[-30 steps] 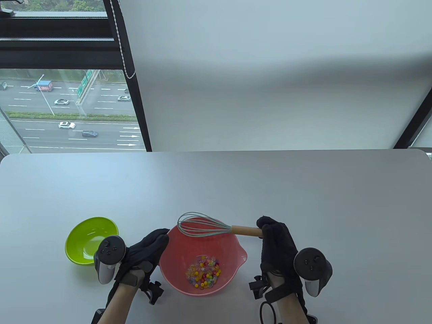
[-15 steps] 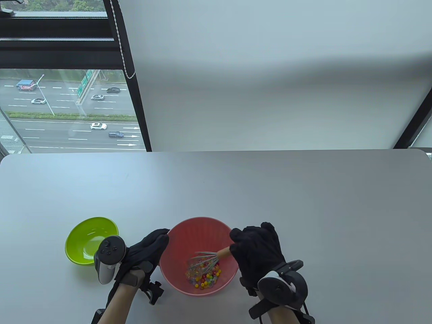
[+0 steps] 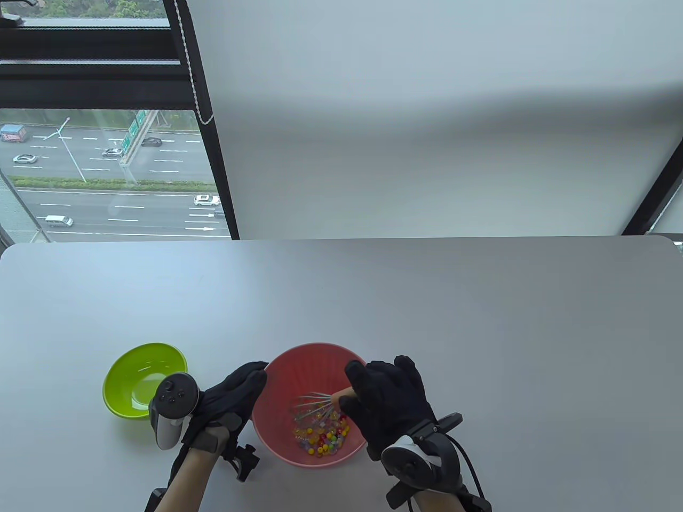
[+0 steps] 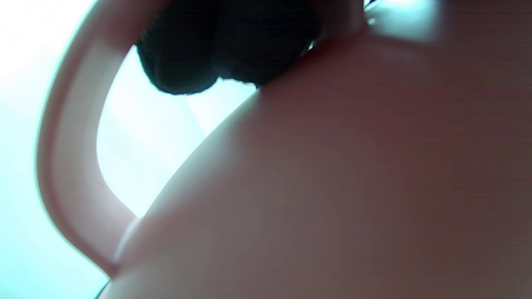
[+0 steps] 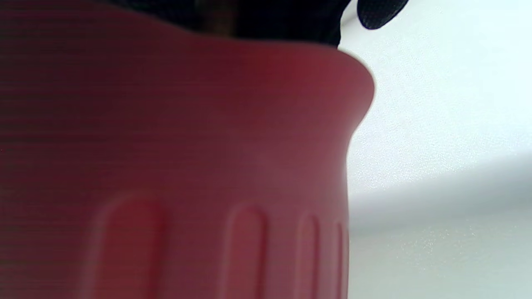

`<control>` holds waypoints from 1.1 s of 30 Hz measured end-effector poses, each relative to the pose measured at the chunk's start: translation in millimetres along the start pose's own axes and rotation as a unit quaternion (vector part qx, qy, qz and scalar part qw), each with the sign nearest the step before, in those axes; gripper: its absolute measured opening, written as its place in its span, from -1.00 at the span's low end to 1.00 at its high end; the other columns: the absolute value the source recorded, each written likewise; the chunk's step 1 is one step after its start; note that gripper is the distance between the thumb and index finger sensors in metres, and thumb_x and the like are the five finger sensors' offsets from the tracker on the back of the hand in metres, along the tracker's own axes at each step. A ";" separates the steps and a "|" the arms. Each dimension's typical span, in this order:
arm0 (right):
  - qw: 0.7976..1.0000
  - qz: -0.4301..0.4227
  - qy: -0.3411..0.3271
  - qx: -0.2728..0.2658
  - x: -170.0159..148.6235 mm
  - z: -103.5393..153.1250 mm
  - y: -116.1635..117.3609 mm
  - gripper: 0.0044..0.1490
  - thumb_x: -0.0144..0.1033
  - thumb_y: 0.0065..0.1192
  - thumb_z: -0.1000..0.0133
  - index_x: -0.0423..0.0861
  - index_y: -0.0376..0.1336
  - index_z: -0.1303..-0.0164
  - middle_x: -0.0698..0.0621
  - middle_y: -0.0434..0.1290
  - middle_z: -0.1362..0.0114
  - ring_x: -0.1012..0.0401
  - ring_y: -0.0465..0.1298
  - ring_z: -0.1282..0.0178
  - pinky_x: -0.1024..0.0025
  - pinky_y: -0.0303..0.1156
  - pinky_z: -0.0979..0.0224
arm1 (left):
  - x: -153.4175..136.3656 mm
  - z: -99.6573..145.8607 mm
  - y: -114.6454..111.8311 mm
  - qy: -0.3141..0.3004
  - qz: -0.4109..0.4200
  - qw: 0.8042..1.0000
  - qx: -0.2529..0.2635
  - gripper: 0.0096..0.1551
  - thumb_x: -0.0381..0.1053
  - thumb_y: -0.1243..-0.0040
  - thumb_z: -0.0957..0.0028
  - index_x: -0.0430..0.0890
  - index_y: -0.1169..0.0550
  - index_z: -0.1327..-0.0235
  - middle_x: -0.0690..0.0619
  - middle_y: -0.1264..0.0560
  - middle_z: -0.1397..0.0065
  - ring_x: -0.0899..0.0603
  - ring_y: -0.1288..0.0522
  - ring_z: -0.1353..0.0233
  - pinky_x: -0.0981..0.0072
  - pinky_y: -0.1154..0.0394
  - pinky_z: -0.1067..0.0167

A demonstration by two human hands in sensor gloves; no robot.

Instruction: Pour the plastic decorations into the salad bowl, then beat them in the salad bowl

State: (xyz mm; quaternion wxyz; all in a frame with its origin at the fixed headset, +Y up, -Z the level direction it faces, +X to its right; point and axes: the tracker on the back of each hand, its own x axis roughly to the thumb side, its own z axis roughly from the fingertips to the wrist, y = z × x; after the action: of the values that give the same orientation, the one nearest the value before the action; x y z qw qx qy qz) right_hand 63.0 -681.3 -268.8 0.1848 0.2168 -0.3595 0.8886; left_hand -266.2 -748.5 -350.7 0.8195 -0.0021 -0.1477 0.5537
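Shifted since the earlier frame: right hand [image 3: 392, 408], moved leftward and lower over the salad bowl [image 3: 280, 376]; tracker now nearer the bottom edge. Whisk [image 3: 315, 405] carried deeper toward the bowl's centre, wires now over the upper part of the bead pile. Unchanged: left hand [image 3: 227, 402], bowl, green bowl [image 3: 141, 376].

Relative to the salad bowl: sits on the grey table [image 3: 480, 320], between both hands. Left hand pressed against the bowl's left wall, fingers [image 4: 208, 54] hooked at the rim by a handle loop, as seen in the left wrist view. Right hand above the bowl's right rim, fingers curled round the whisk's wooden handle. Green bowl just left of the left hand, apart from the salad bowl.

Appearance: salad bowl pink plastic, round, ribbed outer wall [image 5: 187, 166] with flared lip. Whisk with pale wires, tilted down-left into the bowl. Plastic decorations [image 3: 323, 437] small beads, red, yellow, green and clear, heaped at the bowl's bottom.
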 end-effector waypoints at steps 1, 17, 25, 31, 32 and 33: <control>1.000 -0.001 -0.001 -0.001 0.5 0.2 0.0 -0.14 0.23 0.12 -0.23 0.29 -0.14 -0.67 0.28 0.42 -0.38 0.17 0.38 -0.51 -0.04 0.06 -0.71 | 0.0 0.0 0.0 0.000 0.000 1.000 0.000 -0.23 0.39 0.01 -0.22 -0.20 -0.56 -0.30 0.05 -0.64 0.27 -0.22 -0.59 -0.01 -0.26 -0.18 -0.46; 0.999 -0.036 0.033 -0.017 -7.9 -0.9 -7.3 -0.20 0.20 -0.02 -0.28 0.28 -0.16 -0.68 0.25 0.42 -0.31 0.13 0.33 -0.50 -0.05 -0.01 -0.71 | -1.3 0.2 -0.7 -0.008 0.008 1.000 0.009 -0.23 0.40 0.02 -0.21 -0.18 -0.56 -0.29 0.07 -0.64 0.32 -0.20 -0.60 0.03 -0.25 -0.23 -0.45; 0.996 -0.071 0.049 0.007 -8.8 -0.8 -0.8 -0.21 0.23 -0.02 -0.27 0.24 -0.10 -0.68 0.27 0.46 -0.28 0.15 0.38 -0.48 -0.05 0.01 -0.71 | -2.2 0.7 -0.5 -0.004 0.013 1.000 0.013 -0.27 0.40 -0.05 -0.20 -0.10 -0.53 -0.37 0.10 -0.63 0.33 -0.18 -0.61 0.04 -0.24 -0.25 -0.44; 0.997 -0.068 0.045 0.010 -7.7 -1.0 0.1 -0.23 0.24 0.02 -0.27 0.27 -0.08 -0.67 0.28 0.47 -0.31 0.16 0.39 -0.50 -0.05 0.02 -0.71 | -2.5 0.9 -0.9 -0.003 0.015 1.000 0.013 -0.26 0.40 -0.04 -0.20 -0.12 -0.54 -0.35 0.09 -0.63 0.33 -0.18 -0.61 0.04 -0.24 -0.25 -0.44; 0.997 -0.067 0.044 0.009 -7.5 -1.2 -0.4 -0.23 0.24 0.03 -0.27 0.28 -0.07 -0.66 0.28 0.47 -0.31 0.16 0.39 -0.50 -0.05 0.02 -0.71 | -2.9 0.8 -0.8 -0.003 0.014 1.000 0.013 -0.26 0.40 -0.04 -0.20 -0.12 -0.54 -0.35 0.09 -0.63 0.33 -0.18 -0.61 0.04 -0.24 -0.25 -0.44; 0.997 -0.066 0.043 0.008 -7.4 -1.2 -0.6 -0.23 0.24 0.04 -0.27 0.28 -0.06 -0.66 0.28 0.47 -0.32 0.16 0.39 -0.51 -0.05 0.02 -0.71 | -2.9 0.8 -0.8 -0.003 0.015 1.000 0.013 -0.26 0.40 -0.04 -0.20 -0.11 -0.54 -0.35 0.09 -0.63 0.33 -0.18 -0.61 0.04 -0.24 -0.25 -0.44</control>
State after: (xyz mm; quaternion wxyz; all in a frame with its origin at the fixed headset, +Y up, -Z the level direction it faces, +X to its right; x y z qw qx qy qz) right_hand 69.2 -681.3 -273.1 0.2568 0.2031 -0.3286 0.8859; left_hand -266.6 -751.6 -350.5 0.8107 0.0084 -0.1432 0.5676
